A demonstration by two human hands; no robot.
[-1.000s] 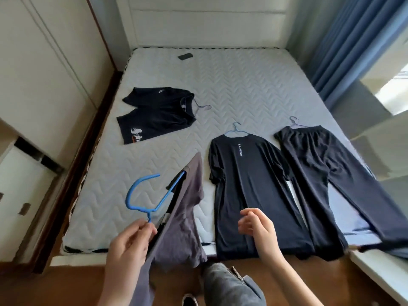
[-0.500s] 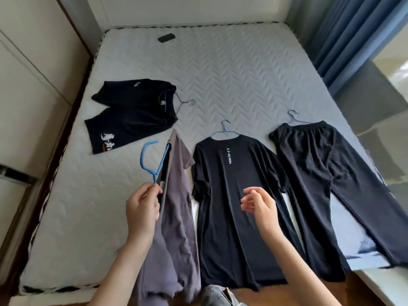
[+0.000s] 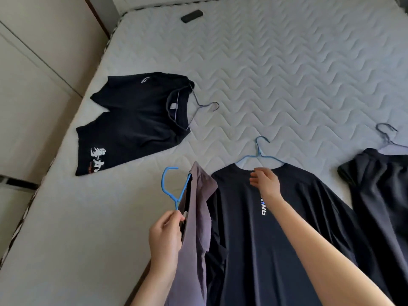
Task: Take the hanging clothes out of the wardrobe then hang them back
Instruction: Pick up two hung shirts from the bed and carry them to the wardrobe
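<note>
Right hand (image 3: 263, 183) nearer black T-shirt (image 3: 276, 228), grip open at collar.
Hanger hook (image 3: 261, 143) just beyond fingertips, shirt lengthwise toward wearer; left hand (image 3: 165, 236) pinching blue hanger (image 3: 174, 186) with grey garment (image 3: 196, 228).

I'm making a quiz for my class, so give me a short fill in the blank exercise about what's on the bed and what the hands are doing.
1. The left hand grips a ____ hanger carrying a grey garment.
2. The right hand reaches to the collar of the ____ T-shirt.
3. The clothes lie on a quilted ____.

Missing words: blue; black; mattress
</note>
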